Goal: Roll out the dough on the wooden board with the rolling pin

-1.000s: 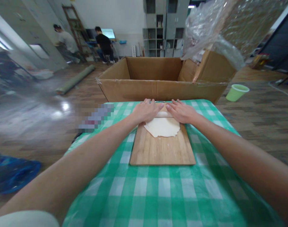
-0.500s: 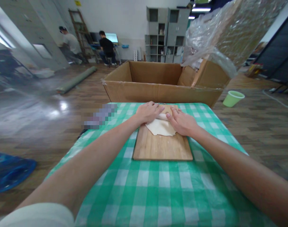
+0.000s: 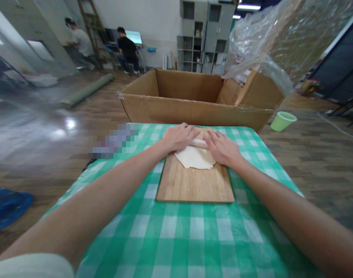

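A pale rolling pin (image 3: 199, 143) lies crosswise under both hands; its ends are hidden beneath them. My left hand (image 3: 180, 137) closes over its left part, and my right hand (image 3: 222, 147) over its right part, with a short stretch bare between. Under and in front of the pin spreads a thin sheet of cream-coloured dough (image 3: 195, 158) with an uneven edge. The dough rests on the far half of a wooden board (image 3: 195, 189). A few small pale specks show on the wood.
A green-and-white checked cloth (image 3: 176, 239) covers the table. At its left edge is a blurred-out item (image 3: 115, 142). Beyond the far edge stands a large open cardboard box (image 3: 193, 110). A green bucket (image 3: 283, 121) is on the floor; two people sit at the back.
The view has shifted slightly, so the board appears lower and a little further left. Both hands stay on the rolling pin, and slightly more of the dough shows in front of it.
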A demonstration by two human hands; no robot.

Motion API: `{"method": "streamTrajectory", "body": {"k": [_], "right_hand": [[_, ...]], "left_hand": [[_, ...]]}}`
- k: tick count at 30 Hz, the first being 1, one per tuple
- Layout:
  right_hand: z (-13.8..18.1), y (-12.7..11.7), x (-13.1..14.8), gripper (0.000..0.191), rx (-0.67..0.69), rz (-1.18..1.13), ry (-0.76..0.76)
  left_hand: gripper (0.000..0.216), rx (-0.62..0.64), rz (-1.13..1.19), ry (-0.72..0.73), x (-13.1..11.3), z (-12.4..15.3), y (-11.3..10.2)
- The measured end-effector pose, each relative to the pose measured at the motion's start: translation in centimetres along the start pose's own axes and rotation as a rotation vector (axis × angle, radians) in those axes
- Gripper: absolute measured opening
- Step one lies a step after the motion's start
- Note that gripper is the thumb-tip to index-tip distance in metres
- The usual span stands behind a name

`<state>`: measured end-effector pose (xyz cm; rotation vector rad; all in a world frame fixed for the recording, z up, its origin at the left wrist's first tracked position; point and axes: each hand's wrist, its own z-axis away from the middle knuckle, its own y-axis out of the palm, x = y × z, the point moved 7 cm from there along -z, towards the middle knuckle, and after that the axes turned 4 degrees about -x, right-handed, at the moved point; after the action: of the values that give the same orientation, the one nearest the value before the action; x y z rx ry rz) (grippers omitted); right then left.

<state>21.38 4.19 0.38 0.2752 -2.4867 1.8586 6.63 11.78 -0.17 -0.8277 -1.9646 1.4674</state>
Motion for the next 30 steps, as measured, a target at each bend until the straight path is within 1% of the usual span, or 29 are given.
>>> {"method": "streamTrajectory", "body": {"k": [3, 5, 9, 14, 19, 23, 26, 30], "right_hand": [[-0.5, 0.2, -0.3, 0.078, 0.0, -0.001, -0.022], [-0.8, 0.3, -0.6, 0.077, 0.001, 0.002, -0.037], [-1.7, 0.8, -1.1, 0.078, 0.026, 0.022, -0.097], [-2.3, 1.2, -1.8, 0.075, 0.08, 0.012, -0.089], [-0.9, 0.6, -0.8, 0.073, 0.05, 0.021, -0.101], [1.3, 0.0, 0.3, 0.08, 0.029, 0.029, -0.036], [2.5, -0.5, 1.1, 0.08, 0.033, -0.003, 0.01], [2.4, -0.6, 1.1, 0.082, 0.082, -0.023, 0.023]], "left_hand": [[0.046, -0.003, -0.029, 0.022, -0.2, 0.0, -0.2], [0.045, -0.002, -0.026, 0.011, -0.2, 0.2, -0.4], [0.044, 0.016, 0.002, -0.039, -0.4, 0.6, -0.6], [0.051, 0.003, -0.031, -0.126, -0.9, 1.5, -0.7], [0.052, -0.019, -0.093, -0.089, -1.5, 2.0, -1.1], [0.045, -0.033, -0.115, -0.025, -1.8, 2.0, -1.6], [0.041, -0.034, -0.116, 0.006, -1.8, 1.7, -1.6], [0.044, -0.015, -0.107, -0.005, -1.6, 1.2, -1.3]]}}
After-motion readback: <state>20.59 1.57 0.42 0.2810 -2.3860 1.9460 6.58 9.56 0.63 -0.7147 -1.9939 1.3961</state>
